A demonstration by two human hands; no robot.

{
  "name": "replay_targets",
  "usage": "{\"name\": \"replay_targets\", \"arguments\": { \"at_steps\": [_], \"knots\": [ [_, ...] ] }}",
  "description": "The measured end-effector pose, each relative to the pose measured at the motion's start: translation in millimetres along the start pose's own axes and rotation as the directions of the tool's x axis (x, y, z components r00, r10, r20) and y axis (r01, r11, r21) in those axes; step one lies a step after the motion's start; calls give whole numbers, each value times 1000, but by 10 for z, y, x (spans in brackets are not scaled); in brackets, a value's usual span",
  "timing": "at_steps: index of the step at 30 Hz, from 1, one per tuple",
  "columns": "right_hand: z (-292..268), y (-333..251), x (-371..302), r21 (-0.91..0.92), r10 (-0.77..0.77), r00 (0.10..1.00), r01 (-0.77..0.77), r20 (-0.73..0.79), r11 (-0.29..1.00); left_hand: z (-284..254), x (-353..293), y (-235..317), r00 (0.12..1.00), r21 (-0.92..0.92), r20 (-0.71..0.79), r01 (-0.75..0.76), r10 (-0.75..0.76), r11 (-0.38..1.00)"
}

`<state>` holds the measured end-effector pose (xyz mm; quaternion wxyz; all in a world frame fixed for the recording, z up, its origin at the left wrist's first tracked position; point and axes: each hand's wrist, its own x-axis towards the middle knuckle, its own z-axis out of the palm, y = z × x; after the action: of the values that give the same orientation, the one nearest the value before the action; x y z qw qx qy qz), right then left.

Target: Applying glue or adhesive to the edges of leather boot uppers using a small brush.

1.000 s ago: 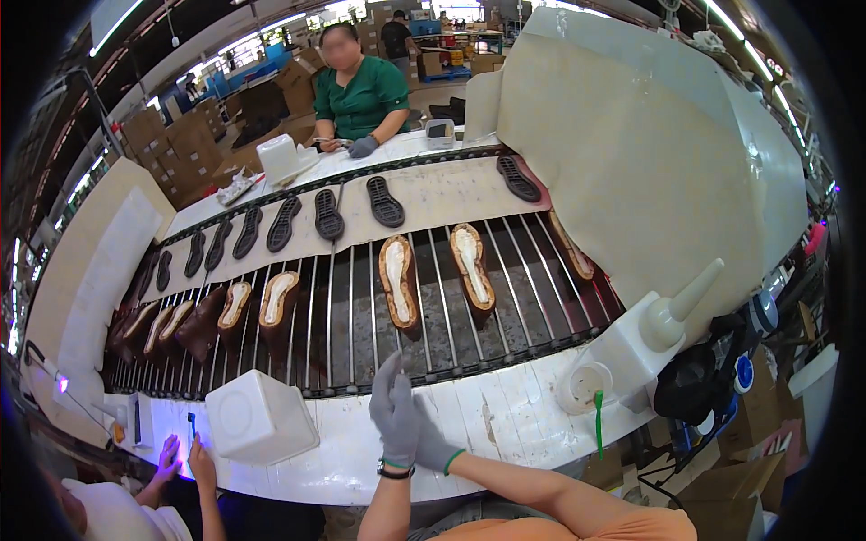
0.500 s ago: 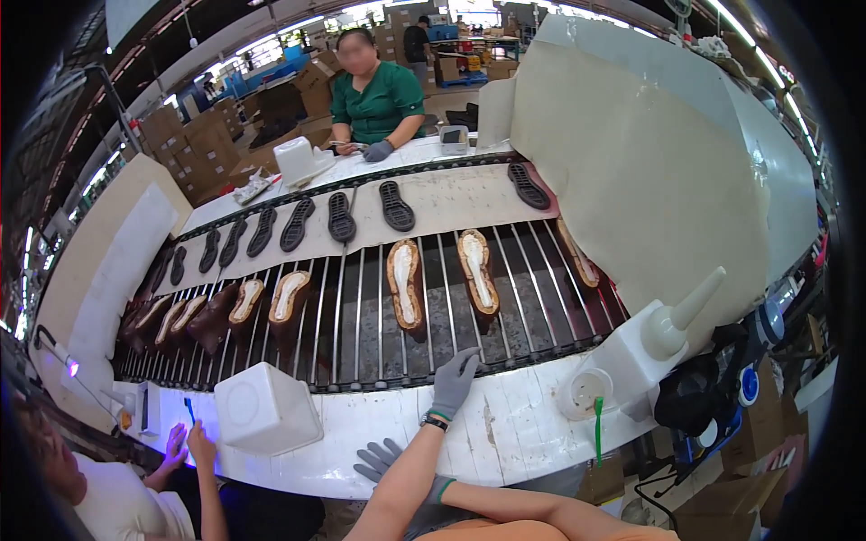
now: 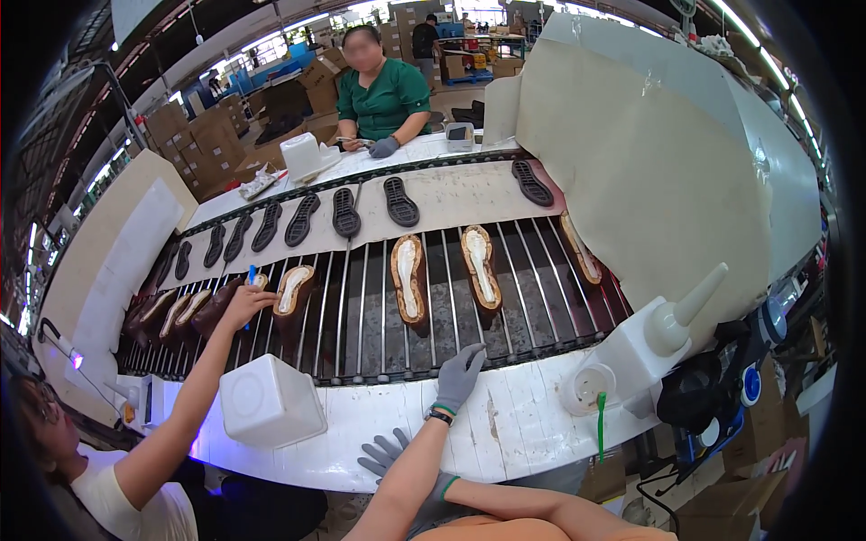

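My left hand [image 3: 458, 377], in a grey glove with a dark band at the wrist, rests at the table's edge beside the conveyor rods. Its fingers are loosely bent and I see nothing in them. My right hand [image 3: 386, 453], gloved alike, lies under my left forearm with spread fingers, low at the table's front edge. Nearest to my left hand, dark brown shoe uppers [image 3: 481, 266] stand sole side up on the rods, their undersides coated white in the middle. Another such upper [image 3: 408, 279] is just left of it. Black shoe soles [image 3: 400, 202] lie in a row behind.
A co-worker's bare hand [image 3: 245, 307] holds a blue-handled tool [image 3: 251, 275] over an upper at the left. On the white table [image 3: 505, 424] stand a white plastic box [image 3: 271, 401], a round tub [image 3: 588, 389] with a green-handled tool [image 3: 601, 428], and a nozzle bottle [image 3: 654, 338]. A person in green sits opposite.
The co-worker's hand at the left has reached from the table's front out over the conveyor, carrying the blue-handled tool to an upper. My hands stay about where they were.
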<state>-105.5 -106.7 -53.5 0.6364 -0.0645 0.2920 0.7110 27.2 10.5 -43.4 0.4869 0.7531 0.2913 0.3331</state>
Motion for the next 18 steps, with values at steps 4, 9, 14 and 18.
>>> {"name": "replay_targets", "arguments": {
  "at_steps": [4,9,14,18],
  "knots": [
    [285,91,-171,-135,-183,980,171,-80,976,47,35,33,999,50,9,-31,30,998],
    [156,50,-119,-124,-163,986,158,-29,980,57,41,31,1000,12,12,-6,6,1000],
    [162,5,-138,-76,-109,993,106,-36,991,52,12,130,999,9,27,23,-23,1000],
    [174,66,-158,-157,-170,985,168,-3,973,60,8,86,999,2,28,18,-19,1000]
  ]
}}
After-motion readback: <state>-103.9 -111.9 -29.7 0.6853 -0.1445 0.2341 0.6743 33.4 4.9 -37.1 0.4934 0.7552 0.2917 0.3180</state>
